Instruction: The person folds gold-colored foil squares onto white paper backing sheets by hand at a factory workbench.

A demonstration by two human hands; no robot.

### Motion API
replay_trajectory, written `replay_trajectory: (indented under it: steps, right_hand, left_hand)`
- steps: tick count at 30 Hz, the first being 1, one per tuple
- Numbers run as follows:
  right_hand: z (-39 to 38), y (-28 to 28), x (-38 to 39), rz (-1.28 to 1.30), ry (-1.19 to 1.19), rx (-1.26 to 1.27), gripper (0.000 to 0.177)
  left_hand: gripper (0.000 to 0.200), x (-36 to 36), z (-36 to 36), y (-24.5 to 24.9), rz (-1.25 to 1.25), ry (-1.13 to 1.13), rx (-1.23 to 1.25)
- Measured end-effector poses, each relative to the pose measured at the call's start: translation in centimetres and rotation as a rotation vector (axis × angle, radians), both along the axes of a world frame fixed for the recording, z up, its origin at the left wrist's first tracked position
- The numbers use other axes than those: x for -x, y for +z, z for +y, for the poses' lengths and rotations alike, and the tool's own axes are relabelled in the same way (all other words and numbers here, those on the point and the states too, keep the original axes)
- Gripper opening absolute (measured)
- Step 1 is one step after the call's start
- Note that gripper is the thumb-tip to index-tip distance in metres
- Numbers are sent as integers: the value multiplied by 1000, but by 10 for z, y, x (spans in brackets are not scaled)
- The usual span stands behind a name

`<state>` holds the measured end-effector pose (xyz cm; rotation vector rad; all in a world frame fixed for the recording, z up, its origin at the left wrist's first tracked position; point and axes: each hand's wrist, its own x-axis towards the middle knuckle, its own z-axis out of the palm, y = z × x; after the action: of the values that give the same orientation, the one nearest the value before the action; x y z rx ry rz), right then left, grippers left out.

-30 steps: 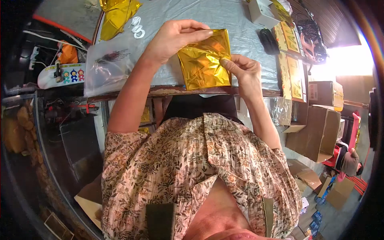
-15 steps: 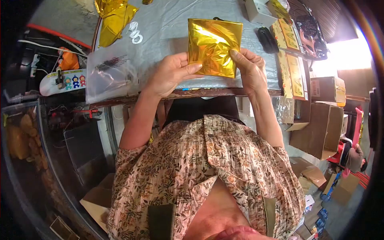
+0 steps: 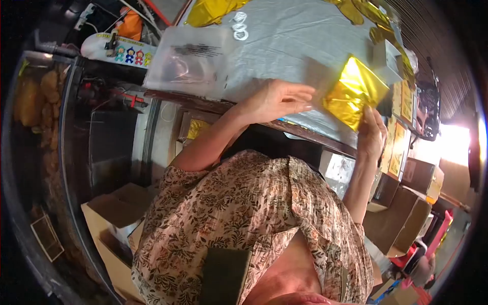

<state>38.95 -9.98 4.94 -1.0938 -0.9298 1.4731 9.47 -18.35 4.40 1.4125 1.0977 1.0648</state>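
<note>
My right hand [image 3: 372,133] pinches the lower corner of a flat, shiny gold foil packet [image 3: 356,91], raised over the table and tilted to the right. To the left of it, my left hand [image 3: 284,101] is off the packet, with its fingers stretched out and nothing in them. It hovers above the table's front edge. A small white box [image 3: 387,61] stands just beyond the packet.
A grey-covered table [image 3: 284,56] carries clear plastic bags [image 3: 188,66] on the left, white rings [image 3: 239,25] and gold foil [image 3: 216,10] at the back. Yellow printed boxes [image 3: 398,145] line its right side. Cardboard boxes [image 3: 399,218] stand on the lower right.
My left hand has let go of the gold packet and opened. With the packet, my right hand has moved to the right. The view has turned and shifted.
</note>
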Motion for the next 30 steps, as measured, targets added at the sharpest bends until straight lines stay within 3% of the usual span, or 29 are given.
replay_trajectory:
  steps: [1, 3, 6, 8, 10, 14, 16, 18, 19, 20, 21, 23, 26, 27, 30]
  right_hand:
    - [2, -4, -12, 14, -10, -16, 16]
    - [2, -3, -38, 66, -22, -31, 17]
    - [5, -9, -76, 100, -3, -78, 18]
    - [1, -8, -91, 120, 24, -97, 20]
    - [-3, -4, -94, 138, 35, -114, 20]
    - [-2, -16, -98, 164, 111, -104, 21]
    - [-8, -12, -88, 87, 5, -50, 19]
    - [-20, 15, -64, -89, -37, -4, 3]
    - [-20, 19, -71, -177, -37, 14, 4]
    - [-24, 26, -60, -204, -43, -11, 13]
    - [-24, 22, -65, -167, -17, -59, 5]
    - [-25, 21, -62, -87, -133, -23, 10]
    - [-30, 30, -101, 88, -73, -56, 18]
    - [-29, 29, -109, 89, -185, -41, 22]
    - [-36, 18, -161, 242, -201, -207, 26]
  left_hand:
    - [40, 8, -6, 10, 1, 11, 1]
    - [28, 35, -19, 30, 356, 34, -81]
    - [22, 102, -25, 23, 575, 314, -227]
    - [21, 153, -33, 23, 600, 470, -135]
    - [24, 189, -40, 23, 733, 492, -61]
    - [29, 218, -46, 2, 746, 465, -1]
    - [33, 214, -45, 1, 717, 453, 82]
    - [35, 220, -47, -17, 597, 434, 19]
    - [35, 221, -45, -26, 499, 420, -40]
    - [35, 222, -46, -24, 638, 405, -6]
    - [34, 215, -46, -17, 659, 403, -1]
    - [35, 215, -46, -13, 718, 390, 52]
    - [30, 188, -34, 4, 770, 477, 72]
    - [30, 166, -21, 15, 777, 460, 58]
    - [17, 62, 30, 43, 655, 239, -319]
